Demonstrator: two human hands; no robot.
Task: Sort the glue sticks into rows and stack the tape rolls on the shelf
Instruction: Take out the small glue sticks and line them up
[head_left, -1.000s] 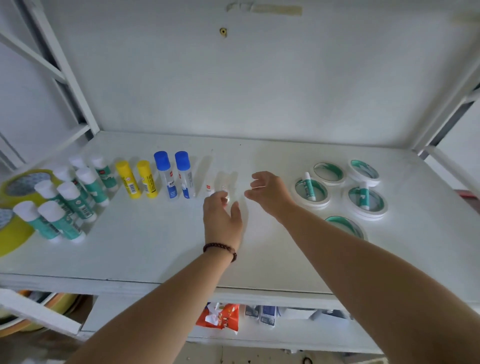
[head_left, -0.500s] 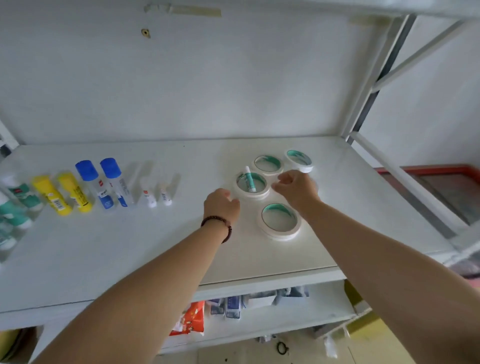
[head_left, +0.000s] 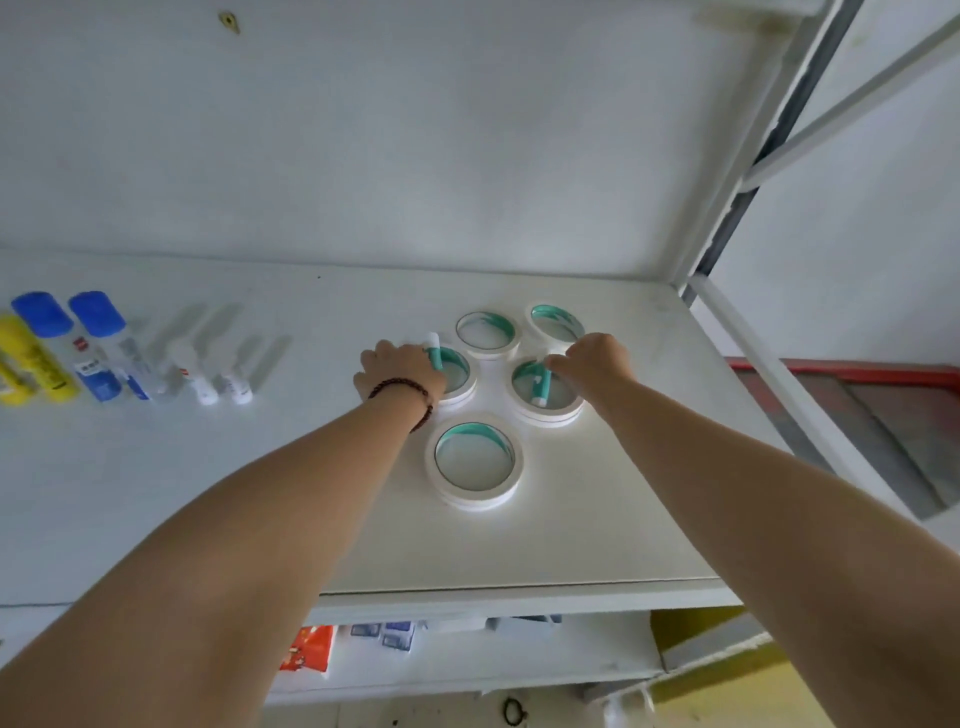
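No text is legible; the blue-capped glue sticks (head_left: 88, 358) carry small red marks and labels too blurred to read.

Glue sticks (head_left: 93, 358) left on shelf (head_left: 597, 519), tape rolls (head_left: 475, 457) right.

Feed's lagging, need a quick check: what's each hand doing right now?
Left hand: gripping the green glue stick in a tape roll.
Right hand: fingers on another green glue stick; grip cannot be told.

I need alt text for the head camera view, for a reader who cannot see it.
Two bare hands reach onto a white shelf: left hand and right hand each at a green glue stick lying in a tape roll. Five tape rolls lie flat; blue and yellow glue sticks stand at left.
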